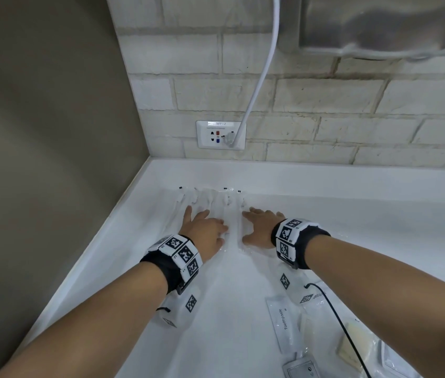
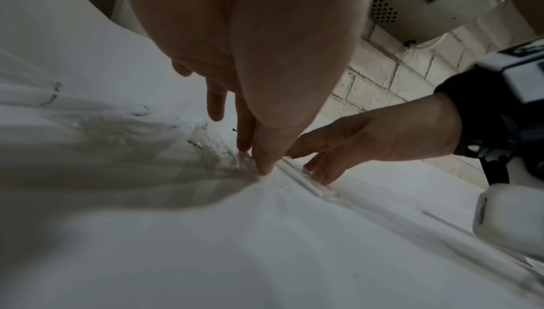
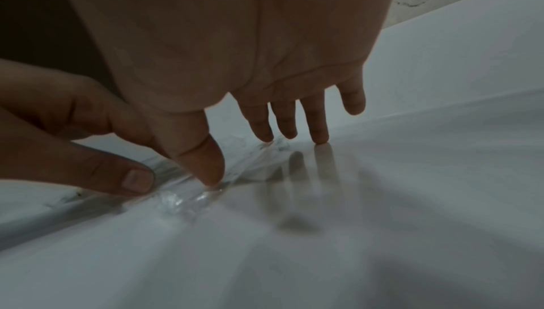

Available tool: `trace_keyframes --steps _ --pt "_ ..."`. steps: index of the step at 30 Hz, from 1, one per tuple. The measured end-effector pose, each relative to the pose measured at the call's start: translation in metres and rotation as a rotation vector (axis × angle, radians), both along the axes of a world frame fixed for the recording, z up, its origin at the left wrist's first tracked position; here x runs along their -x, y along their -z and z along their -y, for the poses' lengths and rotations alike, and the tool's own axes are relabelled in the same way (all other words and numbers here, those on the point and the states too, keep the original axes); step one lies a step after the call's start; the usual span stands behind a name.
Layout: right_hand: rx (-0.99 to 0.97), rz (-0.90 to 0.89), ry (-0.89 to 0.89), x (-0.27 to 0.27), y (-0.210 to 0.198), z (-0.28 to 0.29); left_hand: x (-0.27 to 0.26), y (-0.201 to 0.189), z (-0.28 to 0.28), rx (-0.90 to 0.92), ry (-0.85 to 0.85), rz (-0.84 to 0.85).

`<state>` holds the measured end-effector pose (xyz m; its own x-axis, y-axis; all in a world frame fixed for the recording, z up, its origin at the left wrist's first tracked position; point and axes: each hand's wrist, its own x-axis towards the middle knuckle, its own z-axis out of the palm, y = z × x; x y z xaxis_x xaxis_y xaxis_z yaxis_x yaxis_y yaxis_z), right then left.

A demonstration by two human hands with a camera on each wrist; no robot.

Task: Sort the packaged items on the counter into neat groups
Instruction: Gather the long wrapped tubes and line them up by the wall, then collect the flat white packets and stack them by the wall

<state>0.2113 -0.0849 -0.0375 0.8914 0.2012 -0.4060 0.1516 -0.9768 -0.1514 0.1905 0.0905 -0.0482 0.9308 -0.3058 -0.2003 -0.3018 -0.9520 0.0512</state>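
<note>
Clear packets [image 1: 210,205] lie lengthwise toward the wall; left hand [image 1: 206,230] and right hand [image 1: 259,227], fingers spread flat, flank one.

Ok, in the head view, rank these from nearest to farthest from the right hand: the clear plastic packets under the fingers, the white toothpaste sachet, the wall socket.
1. Clear plastic packets: touching the right hand, just to its left.
2. White toothpaste sachet: on the counter, toward the person.
3. White wall socket: on the brick wall beyond the counter, clearly farthest.

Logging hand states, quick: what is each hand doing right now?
Left hand: open, fingers pressing the clear packets.
Right hand: open, fingertips on the same packets.
</note>
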Motion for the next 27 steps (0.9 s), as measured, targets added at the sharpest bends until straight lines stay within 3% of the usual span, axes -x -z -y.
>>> trace_keyframes --steps 9,15,19,23,27 --pt "-0.062 0.023 0.026 0.007 -0.005 0.009 0.006 -0.008 -0.002 0.107 -0.04 0.017" --pt "-0.047 -0.001 0.029 0.061 -0.042 0.025 0.039 -0.016 0.004 0.307 -0.012 0.099" --pt "-0.044 -0.095 -0.007 0.135 -0.053 0.041 0.088 -0.003 0.038 0.443 0.075 -0.119" --pt "0.041 -0.27 -0.021 0.194 -0.046 0.053 0.125 0.008 0.074 0.225 0.16 -0.19" --pt "-0.032 -0.198 0.092 0.228 -0.031 0.054 0.139 0.003 0.08 0.126 0.118 -0.146"
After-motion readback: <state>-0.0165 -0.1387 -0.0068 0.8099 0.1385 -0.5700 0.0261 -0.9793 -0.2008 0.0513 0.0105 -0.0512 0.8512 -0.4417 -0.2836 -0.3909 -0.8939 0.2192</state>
